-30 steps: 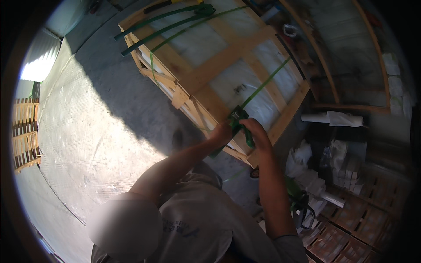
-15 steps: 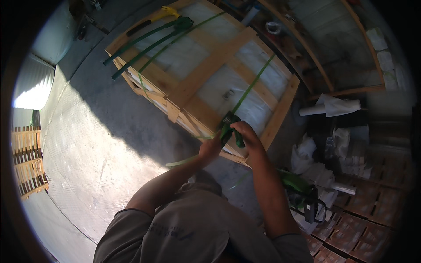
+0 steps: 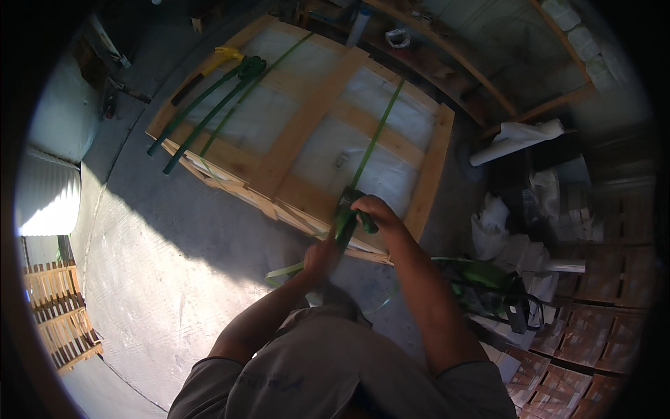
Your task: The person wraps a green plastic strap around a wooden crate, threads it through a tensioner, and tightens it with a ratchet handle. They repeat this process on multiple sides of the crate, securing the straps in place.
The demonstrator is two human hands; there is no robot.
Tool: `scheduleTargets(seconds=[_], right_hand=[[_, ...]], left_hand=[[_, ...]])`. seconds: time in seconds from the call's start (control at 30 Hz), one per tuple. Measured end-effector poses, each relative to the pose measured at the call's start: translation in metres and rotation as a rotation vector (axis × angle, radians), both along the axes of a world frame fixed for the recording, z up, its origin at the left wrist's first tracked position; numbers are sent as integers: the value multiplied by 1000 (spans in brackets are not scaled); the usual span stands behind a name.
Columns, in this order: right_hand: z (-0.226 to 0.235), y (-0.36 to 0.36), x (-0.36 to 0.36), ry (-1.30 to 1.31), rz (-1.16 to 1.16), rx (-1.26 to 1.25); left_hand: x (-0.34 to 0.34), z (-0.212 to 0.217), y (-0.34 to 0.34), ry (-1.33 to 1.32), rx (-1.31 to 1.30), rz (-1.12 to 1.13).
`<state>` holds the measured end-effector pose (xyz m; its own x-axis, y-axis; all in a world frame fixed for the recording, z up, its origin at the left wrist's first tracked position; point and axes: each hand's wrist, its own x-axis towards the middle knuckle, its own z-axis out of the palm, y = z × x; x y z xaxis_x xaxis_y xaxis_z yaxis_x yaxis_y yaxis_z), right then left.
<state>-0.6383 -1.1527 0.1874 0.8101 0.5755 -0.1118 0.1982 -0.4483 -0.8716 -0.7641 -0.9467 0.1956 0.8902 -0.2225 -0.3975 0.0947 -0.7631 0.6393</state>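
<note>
A green strapping tensioner sits at the near edge of a wooden crate, on a green strap that runs across the crate's top. My right hand is closed round the tensioner's side handle. Lower down, my left hand is closed at the tensioner's lower end; its fingers are partly hidden and slightly blurred. A loose length of light green strap sticks out to the left of that hand. White film shows between the crate's boards.
On the crate's far left lie a long-handled green tool and a yellow hammer with a dark handle. To my right stand a green strap dispenser, a white film roll and stacked brown blocks. Slatted wood stands far left.
The view has shifted, so the crate appears further left and more of the dispenser shows. My left hand has drawn down toward me along the tensioner; my right hand keeps its grip.
</note>
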Motion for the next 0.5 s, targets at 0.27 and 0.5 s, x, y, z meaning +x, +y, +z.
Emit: scheduleTargets(seconds=[0.27, 0.5], right_hand=[[48, 45, -21, 178, -424, -465], [107, 96, -138, -542, -388, -378]], left_hand=[[-14, -10, -3, -170, 75, -11], [-24, -32, 7, -242, -227, 18]])
